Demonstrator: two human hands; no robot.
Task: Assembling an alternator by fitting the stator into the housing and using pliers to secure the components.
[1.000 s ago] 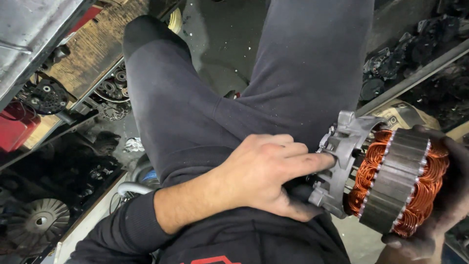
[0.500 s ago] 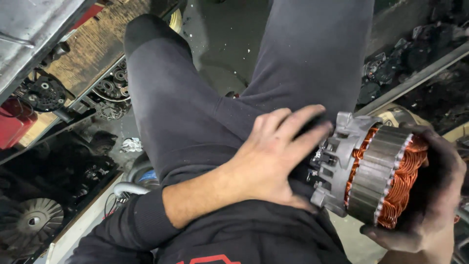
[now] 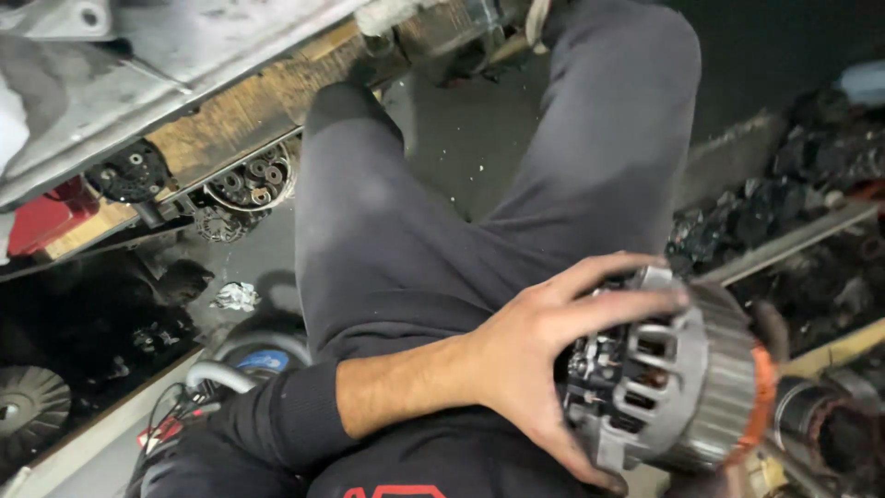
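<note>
1. Over the lap, at the lower right of the view, the left hand (image 3: 530,364) spreads its fingers (image 3: 627,304) across the end of an alternator (image 3: 678,383), its grip grasping the grey cast housing from the left side.
2. That alternator sits on its side above the person's dark trousers (image 3: 406,240), with a ribbed steel band and a strip of orange copper winding showing at its right edge.
3. Behind the alternator, only a blurred fingertip of the right hand (image 3: 770,327) shows; whether its grip is clenched I cannot tell.
4. Left of the legs, round black parts (image 3: 249,180) lie on a wooden shelf (image 3: 217,124).
5. On the right, shelves (image 3: 793,240) hold more dark machine parts.
</note>
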